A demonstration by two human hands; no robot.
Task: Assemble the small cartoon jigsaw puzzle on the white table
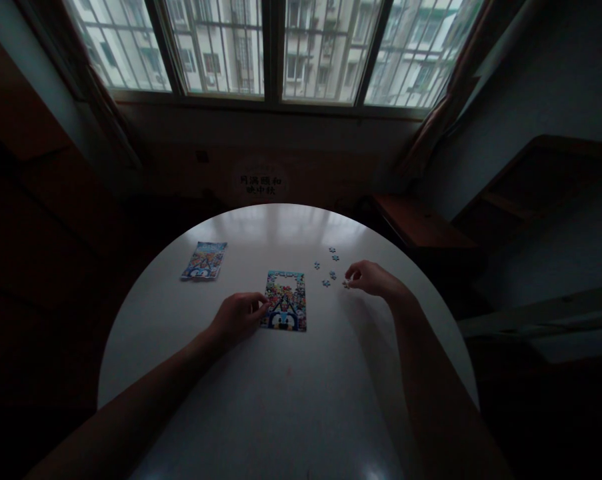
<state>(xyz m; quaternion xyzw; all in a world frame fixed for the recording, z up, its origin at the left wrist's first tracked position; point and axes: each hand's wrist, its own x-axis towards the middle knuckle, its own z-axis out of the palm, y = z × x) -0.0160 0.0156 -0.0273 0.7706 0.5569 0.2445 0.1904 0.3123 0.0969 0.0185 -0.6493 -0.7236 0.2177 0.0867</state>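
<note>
A small colourful jigsaw puzzle lies in the middle of the round white table, with a gap near its top edge. My left hand rests at the puzzle's left edge, fingers curled against it. My right hand hovers to the right of the puzzle and pinches a single puzzle piece at its fingertips. Several loose blue pieces lie scattered on the table between the puzzle and my right hand.
A printed puzzle packet lies at the table's far left. Behind the table is a barred window with curtains. Dark wooden furniture stands to the right, close to the table's edge.
</note>
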